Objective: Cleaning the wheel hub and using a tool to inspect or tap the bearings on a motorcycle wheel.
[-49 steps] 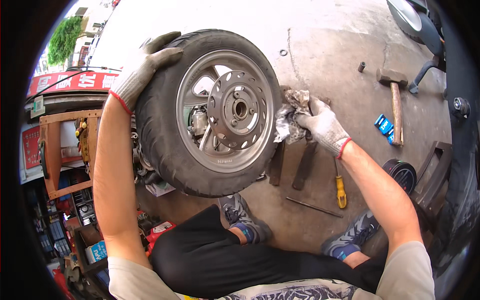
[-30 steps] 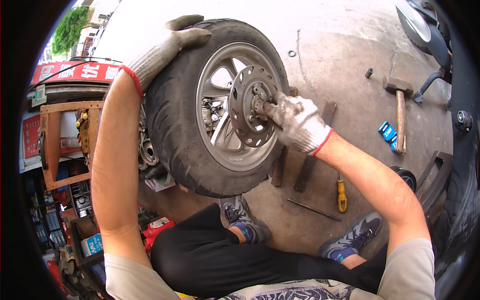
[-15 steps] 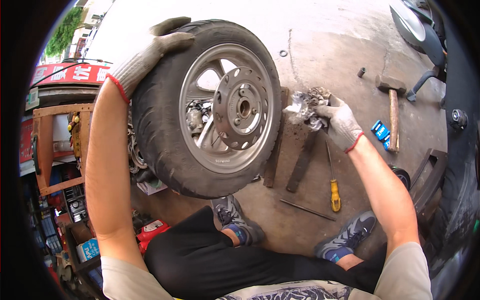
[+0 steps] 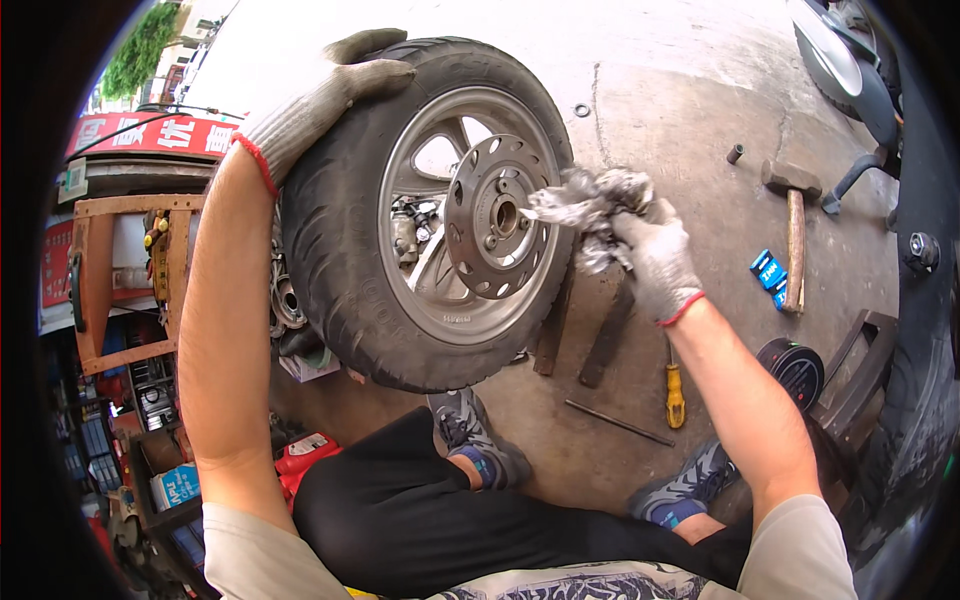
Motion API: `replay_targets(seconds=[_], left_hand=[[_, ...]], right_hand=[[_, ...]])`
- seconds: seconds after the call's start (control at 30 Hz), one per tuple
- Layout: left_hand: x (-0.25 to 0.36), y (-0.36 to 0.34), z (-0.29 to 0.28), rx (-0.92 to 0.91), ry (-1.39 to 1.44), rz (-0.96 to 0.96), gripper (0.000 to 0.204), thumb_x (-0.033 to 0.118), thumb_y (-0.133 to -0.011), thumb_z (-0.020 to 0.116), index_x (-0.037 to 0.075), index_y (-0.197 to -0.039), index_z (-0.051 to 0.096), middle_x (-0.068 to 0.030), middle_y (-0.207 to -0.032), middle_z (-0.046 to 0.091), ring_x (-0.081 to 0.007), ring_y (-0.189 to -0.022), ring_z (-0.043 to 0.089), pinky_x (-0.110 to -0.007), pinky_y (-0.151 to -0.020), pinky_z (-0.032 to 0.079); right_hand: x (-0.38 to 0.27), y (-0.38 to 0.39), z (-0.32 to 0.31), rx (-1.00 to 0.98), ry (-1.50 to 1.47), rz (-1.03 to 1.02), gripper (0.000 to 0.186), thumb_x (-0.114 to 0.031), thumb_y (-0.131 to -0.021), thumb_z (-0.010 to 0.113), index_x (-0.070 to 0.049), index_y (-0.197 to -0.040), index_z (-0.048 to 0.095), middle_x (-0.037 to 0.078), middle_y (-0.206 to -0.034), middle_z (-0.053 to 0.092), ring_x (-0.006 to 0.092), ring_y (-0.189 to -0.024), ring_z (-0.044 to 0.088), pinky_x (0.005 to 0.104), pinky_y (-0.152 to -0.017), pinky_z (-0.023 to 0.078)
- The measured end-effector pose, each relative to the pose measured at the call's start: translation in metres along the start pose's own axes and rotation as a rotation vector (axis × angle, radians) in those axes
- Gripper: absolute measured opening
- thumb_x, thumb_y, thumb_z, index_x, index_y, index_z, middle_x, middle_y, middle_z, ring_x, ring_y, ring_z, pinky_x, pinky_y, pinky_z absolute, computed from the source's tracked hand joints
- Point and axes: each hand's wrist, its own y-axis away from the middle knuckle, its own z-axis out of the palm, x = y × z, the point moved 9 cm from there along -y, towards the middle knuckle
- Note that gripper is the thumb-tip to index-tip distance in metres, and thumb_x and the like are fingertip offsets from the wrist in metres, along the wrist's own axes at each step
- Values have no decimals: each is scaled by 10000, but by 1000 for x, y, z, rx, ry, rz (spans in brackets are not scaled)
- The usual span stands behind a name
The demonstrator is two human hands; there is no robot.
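Observation:
A scooter wheel [image 4: 335, 270] with a black tyre and silver rim stands tilted in front of me. My gloved left hand [image 4: 350, 82] holds it at the upper left, fingers over the tread. A round brake disc [image 4: 468, 235] with holes along its edge surrounds the hub [image 4: 503, 214], facing right. My gloved right hand [image 4: 655, 255] is closed on a crumpled, dirty grey-white rag [image 4: 600, 200]. The rag is at the disc's right side; whether it touches the disc, I cannot tell. Part of the rag is hidden by my fingers.
Right of the wheel lie a yellow-handled screwdriver [image 4: 675, 395], a thin rod [image 4: 620, 422], flat dark bars [image 4: 608, 340], a hammer [image 4: 795, 235] and small blue boxes [image 4: 769, 275]. A wooden frame [image 4: 95, 290] and crowded tool shelves [image 4: 100, 440] are at left.
My right hand has moved left and slightly up, bringing the rag from beside the tyre to near the disc. The whole view has shifted slightly; my left hand keeps its hold.

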Motion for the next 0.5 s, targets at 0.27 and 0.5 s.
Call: replay_targets(seconds=[0.27,0.5], left_hand=[[8,-1,3,4,-29,18,676,332,-851,714,63,-1450,554,-185,-1315,649,-241,-1187,623,-324,-1040,490],[9,0,2,2,-48,14,679,349,-848,719,62,-1443,562,-185,-1307,655,-242,-1166,636,-325,-1033,495]], right_hand=[[-33,41,72,-124,732,-871,299,-23,-915,582,11,-1207,636,211,-1046,713,352,-967,716,405,-882,578],[-6,24,98,-332,1436,-763,312,-91,-830,642,-86,-1133,715,194,-1129,650,385,-963,681,466,-795,573]])
